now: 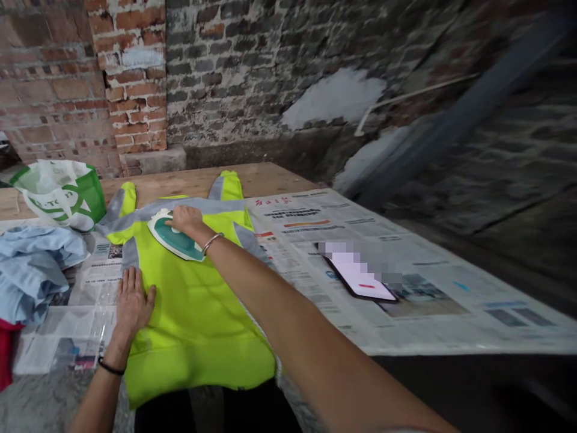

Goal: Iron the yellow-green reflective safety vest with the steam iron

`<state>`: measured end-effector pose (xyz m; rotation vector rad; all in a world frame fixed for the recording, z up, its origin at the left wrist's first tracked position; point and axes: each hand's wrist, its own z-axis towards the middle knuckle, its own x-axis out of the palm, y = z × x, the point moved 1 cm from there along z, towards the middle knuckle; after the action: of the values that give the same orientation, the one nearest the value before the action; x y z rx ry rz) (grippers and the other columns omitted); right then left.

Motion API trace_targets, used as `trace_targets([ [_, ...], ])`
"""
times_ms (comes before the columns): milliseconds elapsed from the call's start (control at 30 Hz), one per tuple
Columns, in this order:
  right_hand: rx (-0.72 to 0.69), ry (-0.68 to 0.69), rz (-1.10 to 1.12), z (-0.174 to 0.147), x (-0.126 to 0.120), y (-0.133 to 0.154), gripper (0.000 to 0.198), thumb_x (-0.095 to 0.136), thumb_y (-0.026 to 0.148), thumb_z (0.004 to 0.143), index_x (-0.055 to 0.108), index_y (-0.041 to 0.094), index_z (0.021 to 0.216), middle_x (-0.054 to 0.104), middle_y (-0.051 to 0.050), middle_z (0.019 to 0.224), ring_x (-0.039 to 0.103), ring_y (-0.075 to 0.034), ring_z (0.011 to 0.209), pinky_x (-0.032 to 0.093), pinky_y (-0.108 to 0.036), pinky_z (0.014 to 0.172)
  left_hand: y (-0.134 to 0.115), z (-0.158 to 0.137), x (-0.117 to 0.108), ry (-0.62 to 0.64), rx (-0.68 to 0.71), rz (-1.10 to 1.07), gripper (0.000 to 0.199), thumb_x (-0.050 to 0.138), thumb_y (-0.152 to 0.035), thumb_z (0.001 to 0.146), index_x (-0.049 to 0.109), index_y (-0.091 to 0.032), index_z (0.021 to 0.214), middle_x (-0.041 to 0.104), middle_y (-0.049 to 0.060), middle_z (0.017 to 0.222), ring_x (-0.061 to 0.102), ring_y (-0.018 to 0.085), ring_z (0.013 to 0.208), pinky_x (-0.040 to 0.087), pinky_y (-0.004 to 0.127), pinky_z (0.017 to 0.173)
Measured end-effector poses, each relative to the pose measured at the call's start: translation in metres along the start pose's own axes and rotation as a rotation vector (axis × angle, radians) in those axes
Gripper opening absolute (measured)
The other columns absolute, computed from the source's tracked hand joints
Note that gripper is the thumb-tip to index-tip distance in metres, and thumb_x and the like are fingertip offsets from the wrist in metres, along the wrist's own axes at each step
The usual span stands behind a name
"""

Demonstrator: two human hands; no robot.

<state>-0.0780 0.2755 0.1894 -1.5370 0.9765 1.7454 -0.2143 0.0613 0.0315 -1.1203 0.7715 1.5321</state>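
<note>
A bright yellow high-visibility jacket (pixel 202 313) with grey reflective bands lies spread over the table, its lower hem hanging at the front edge. My right hand (pixel 187 221) grips the handle of a white and teal clothes iron (pixel 178 237), which rests on the upper part of the jacket just under the cross band. On the jacket's left side my left hand (pixel 134 299) lies flat with its fingers stretched out. The iron's soleplate is hidden against the cloth.
Newspaper sheets (pixel 297 228) cover the wooden table (pixel 265 174). A smartphone (pixel 356 273) lies to the right. At the left are a crumpled light blue garment (pixel 36 258), red cloth (pixel 5 352) and a green and white bag (pixel 63 195). A brick wall (pixel 225 78) stands behind.
</note>
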Motion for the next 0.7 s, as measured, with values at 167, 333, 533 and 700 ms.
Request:
trace_targets([
  [167,0.033,0.034,0.002,-0.029,-0.002,-0.008,0.046,0.072,0.049,0.097,0.069,0.016,0.129,0.07,-0.015,0.131,0.069,-0.028,0.115,0.058,-0.043,0.097,-0.001,0.003,-0.001,0.021,-0.009,-0.01,0.065,0.044,-0.043,0.102,0.053,-0.001,0.152,0.046,0.024,0.162,0.043,0.037,0.154,0.035,0.056,0.126],
  [333,0.062,0.151,0.012,-0.098,-0.003,-0.023,0.061,0.067,0.069,0.092,0.078,0.015,0.117,0.078,-0.022,0.119,0.074,-0.033,0.115,0.056,-0.032,0.088,0.0,0.006,-0.001,0.018,-0.008,-0.029,0.063,0.04,-0.038,0.103,0.054,0.001,0.15,0.046,0.026,0.161,0.044,0.038,0.153,0.034,0.058,0.126],
  [533,0.076,0.163,-0.061,-0.158,-0.004,-0.035,0.055,0.061,0.063,0.099,0.078,0.014,0.118,0.078,-0.023,0.119,0.073,-0.035,0.119,0.054,-0.035,0.092,0.002,0.007,-0.003,0.013,-0.002,-0.041,0.064,0.039,-0.038,0.102,0.054,0.002,0.15,0.047,0.026,0.161,0.043,0.038,0.154,0.036,0.059,0.125],
  [700,0.134,0.096,-0.045,-0.127,-0.012,-0.047,0.051,0.058,0.057,0.102,0.076,0.014,0.124,0.076,-0.023,0.124,0.071,-0.032,0.12,0.052,-0.033,0.094,0.005,0.008,-0.002,-0.003,0.001,-0.039,0.066,0.036,-0.039,0.102,0.054,0.002,0.149,0.047,0.027,0.16,0.044,0.039,0.153,0.036,0.06,0.125],
])
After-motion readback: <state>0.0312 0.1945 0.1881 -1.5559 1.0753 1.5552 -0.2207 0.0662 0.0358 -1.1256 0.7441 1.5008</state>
